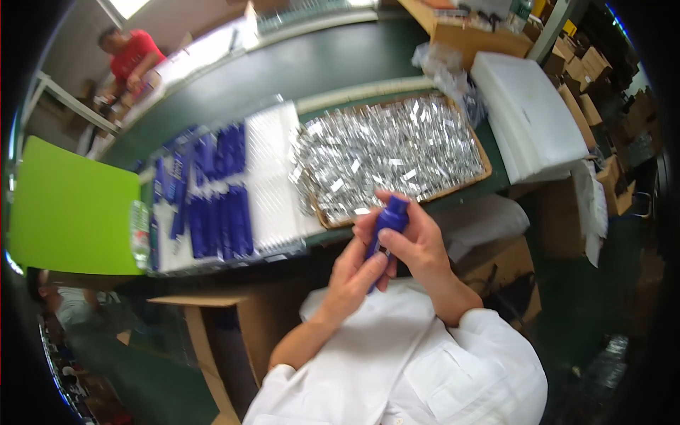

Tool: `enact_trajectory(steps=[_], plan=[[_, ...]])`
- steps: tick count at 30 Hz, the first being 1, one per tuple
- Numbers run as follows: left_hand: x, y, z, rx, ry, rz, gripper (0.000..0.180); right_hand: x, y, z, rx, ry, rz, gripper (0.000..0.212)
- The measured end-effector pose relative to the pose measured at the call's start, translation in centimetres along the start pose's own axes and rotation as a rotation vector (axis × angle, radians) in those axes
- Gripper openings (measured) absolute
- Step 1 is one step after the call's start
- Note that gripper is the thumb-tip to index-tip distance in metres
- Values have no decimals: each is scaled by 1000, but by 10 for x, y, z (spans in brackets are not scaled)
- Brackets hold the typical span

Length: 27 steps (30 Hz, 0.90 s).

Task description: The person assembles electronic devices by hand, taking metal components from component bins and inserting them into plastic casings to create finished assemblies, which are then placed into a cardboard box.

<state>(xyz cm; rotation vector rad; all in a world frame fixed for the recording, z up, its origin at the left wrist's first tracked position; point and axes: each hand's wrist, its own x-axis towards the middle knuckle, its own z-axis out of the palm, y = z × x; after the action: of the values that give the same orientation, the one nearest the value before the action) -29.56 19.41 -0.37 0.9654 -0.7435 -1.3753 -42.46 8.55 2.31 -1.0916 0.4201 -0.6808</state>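
Both my hands are closed around one blue cylindrical piece (392, 218) with a narrower end, held tilted in front of my chest. My left hand (349, 273) grips its lower part. Around the upper part are the fingers of my right hand (423, 244), its thumb pressed on the side. Just beyond my hands lies a shallow cardboard tray (487, 164) heaped with small shiny silver pieces (389, 149). To the left, several similar blue pieces (225, 219) lie in rows on a white ribbed sheet (273, 177).
A lime-green panel (74, 209) and a clear bottle (139, 237) are at the left. White foam-like sheets (528, 113) are stacked at the right. An open cardboard box (265, 333) stands below the table edge. A person in red (134, 57) sits at the far left.
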Motion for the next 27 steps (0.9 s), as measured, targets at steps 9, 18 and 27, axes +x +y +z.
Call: enact_trajectory(steps=[9,18,27], plan=[[-20,-30,26,199,37,49,29,-49,5,-17,35,10,-44,49],[-16,-28,33,114,0,49,27,-45,8,-20,-254,21,-229,47],[-12,-20,55,96,111,15,28,-43,5,-28,-513,97,-309,41]])
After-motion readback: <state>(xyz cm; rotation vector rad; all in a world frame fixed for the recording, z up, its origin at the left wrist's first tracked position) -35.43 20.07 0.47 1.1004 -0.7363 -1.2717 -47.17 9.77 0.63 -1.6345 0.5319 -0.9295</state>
